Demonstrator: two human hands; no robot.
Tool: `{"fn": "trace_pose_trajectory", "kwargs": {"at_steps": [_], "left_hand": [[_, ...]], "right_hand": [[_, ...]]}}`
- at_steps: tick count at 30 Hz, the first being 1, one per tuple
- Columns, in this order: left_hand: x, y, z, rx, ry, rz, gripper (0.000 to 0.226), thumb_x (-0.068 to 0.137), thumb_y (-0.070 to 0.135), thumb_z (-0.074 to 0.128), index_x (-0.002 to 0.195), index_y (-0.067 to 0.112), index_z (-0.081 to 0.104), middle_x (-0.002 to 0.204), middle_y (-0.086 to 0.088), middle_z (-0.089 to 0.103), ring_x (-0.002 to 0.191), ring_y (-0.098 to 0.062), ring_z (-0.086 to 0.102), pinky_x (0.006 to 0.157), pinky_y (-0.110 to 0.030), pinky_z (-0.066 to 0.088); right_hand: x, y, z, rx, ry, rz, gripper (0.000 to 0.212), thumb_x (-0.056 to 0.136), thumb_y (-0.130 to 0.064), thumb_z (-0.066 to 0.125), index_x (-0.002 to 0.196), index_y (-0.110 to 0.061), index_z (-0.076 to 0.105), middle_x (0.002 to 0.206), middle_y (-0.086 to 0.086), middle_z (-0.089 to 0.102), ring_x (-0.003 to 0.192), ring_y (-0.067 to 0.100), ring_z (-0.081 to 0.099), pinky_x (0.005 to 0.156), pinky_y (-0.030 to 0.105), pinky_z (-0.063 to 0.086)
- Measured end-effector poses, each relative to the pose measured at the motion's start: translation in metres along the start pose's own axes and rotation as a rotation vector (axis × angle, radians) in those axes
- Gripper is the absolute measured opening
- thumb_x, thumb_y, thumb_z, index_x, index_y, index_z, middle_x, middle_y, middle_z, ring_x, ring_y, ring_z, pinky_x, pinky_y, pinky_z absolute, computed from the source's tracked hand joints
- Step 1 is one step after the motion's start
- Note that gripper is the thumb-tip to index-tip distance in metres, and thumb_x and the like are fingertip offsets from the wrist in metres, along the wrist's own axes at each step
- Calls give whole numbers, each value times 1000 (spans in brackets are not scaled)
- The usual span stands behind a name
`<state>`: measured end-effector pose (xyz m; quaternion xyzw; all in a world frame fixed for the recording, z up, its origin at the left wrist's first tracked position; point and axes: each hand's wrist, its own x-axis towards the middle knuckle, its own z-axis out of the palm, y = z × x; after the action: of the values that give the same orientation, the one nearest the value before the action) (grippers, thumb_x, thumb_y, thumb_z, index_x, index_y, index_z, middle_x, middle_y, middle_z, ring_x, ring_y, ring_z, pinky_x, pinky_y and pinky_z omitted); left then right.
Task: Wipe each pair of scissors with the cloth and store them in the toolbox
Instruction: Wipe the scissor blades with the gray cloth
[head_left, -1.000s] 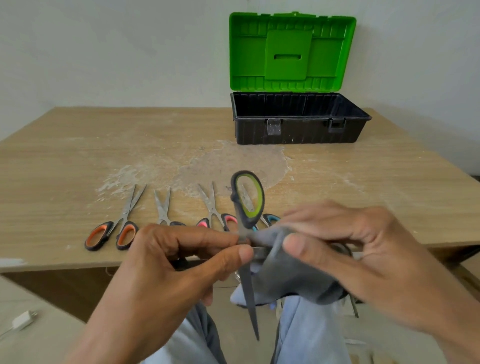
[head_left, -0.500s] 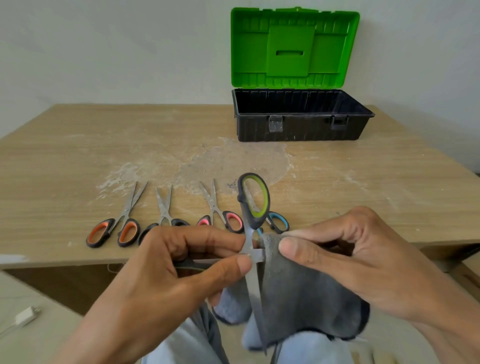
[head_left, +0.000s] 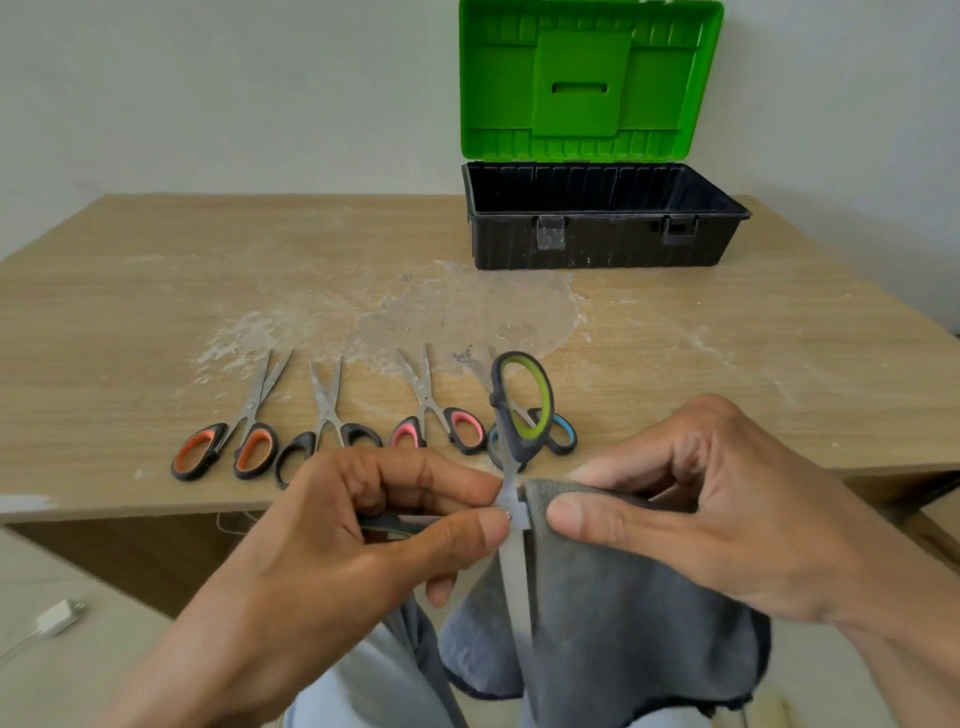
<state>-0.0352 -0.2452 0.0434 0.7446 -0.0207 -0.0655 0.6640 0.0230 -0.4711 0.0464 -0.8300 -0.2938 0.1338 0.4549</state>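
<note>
Pale wall behind; a scuffed wooden table (head_left: 727, 353) stretches beyond both sets of fingers. At its far side, well past the right fingertips, stands the toolbox (head_left: 602, 244), its black tub showing nothing inside and its green lid (head_left: 587, 83) upright. A grey cloth (head_left: 634, 613) hangs below the right hand (head_left: 727, 499), whose thumb and curled fingers pinch its top edge. The left hand (head_left: 332, 545) pinches the green-handled scissors (head_left: 514, 571) at the pivot between thumb and forefinger. The scissors are spread, one loop above the fingertips, one blade hanging down against the cloth. Just beyond the left knuckles four pairs lie in a row on the table: orange scissors (head_left: 253, 447), black scissors (head_left: 327, 410), pink scissors (head_left: 457, 423) and blue scissors (head_left: 563, 434).
</note>
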Motion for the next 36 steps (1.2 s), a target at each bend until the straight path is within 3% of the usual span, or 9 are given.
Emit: {"fn": "trace_pose_trajectory", "kwargs": {"at_steps": [2, 6, 12, 15, 20, 25, 29, 33, 36], "left_hand": [[0, -1, -2, -10, 11, -10, 15, 62, 26, 80, 76, 21, 80, 61, -3, 70, 46, -11, 55, 57, -14, 48], [0, 0, -5, -6, 22, -16, 15, 63, 25, 80, 78, 21, 80, 57, -1, 68, 47, -11, 55, 55, -13, 46], [2, 4, -1, 27, 19, 22, 12, 65, 24, 80, 77, 20, 80, 57, -2, 69, 47, -11, 56, 54, -14, 47], [0, 2, -3, 55, 29, 20, 17, 62, 26, 88, 76, 23, 80, 58, -4, 70, 46, -10, 58, 55, -15, 48], [-3, -1, -7, 65, 54, -1, 12, 65, 27, 79, 77, 26, 80, 55, -2, 68, 49, -10, 59, 57, -12, 49], [1, 3, 6, 91, 1, 27, 9, 70, 21, 78, 78, 20, 81, 61, 1, 73, 49, -7, 61, 54, -13, 50], [-1, -4, -2, 45, 44, -7, 10, 66, 21, 79, 76, 20, 80, 56, -2, 69, 48, -10, 59, 55, -14, 50], [-2, -12, -10, 15, 78, -31, 13, 65, 24, 79, 77, 18, 80, 52, -2, 65, 49, -11, 58, 60, -13, 50], [0, -11, -4, 1, 25, -26, 13, 67, 22, 79, 79, 15, 80, 56, -2, 67, 50, -11, 58, 57, -13, 48]], "right_hand": [[-2, 0, -5, 10, -21, 35, 22, 89, -47, 71, 93, -32, 87, 69, -14, 77, 57, 7, 66, 55, 25, 49], [-4, 3, -9, 60, -11, 91, 24, 90, -57, 72, 95, -37, 86, 84, -1, 83, 75, 37, 75, 64, 49, 58], [1, 2, 4, 80, 0, 40, 35, 92, -59, 69, 96, -29, 86, 70, 3, 77, 60, 15, 54, 55, 41, 44], [3, 0, 4, 91, -38, 51, 30, 88, -57, 70, 97, -32, 86, 76, 2, 81, 60, 25, 65, 58, 43, 49], [2, 7, -7, 70, -35, 104, 24, 79, -56, 71, 87, -39, 86, 49, -5, 56, 50, 6, 36, 50, 18, 29], [2, 3, 12, 90, -6, 53, 21, 85, -59, 68, 96, -49, 83, 64, -13, 75, 51, 24, 51, 49, 36, 39], [4, 8, 12, 96, -12, 88, 26, 83, -62, 68, 97, -47, 83, 82, 8, 82, 65, 35, 68, 61, 48, 50], [3, 23, 5, 126, 5, 97, 23, 82, -62, 68, 93, -48, 83, 76, 15, 79, 59, 28, 59, 62, 31, 42], [2, 21, 12, 166, 24, 73, 24, 83, -63, 69, 90, -46, 84, 53, -5, 62, 55, 11, 43, 57, 18, 36]]}}
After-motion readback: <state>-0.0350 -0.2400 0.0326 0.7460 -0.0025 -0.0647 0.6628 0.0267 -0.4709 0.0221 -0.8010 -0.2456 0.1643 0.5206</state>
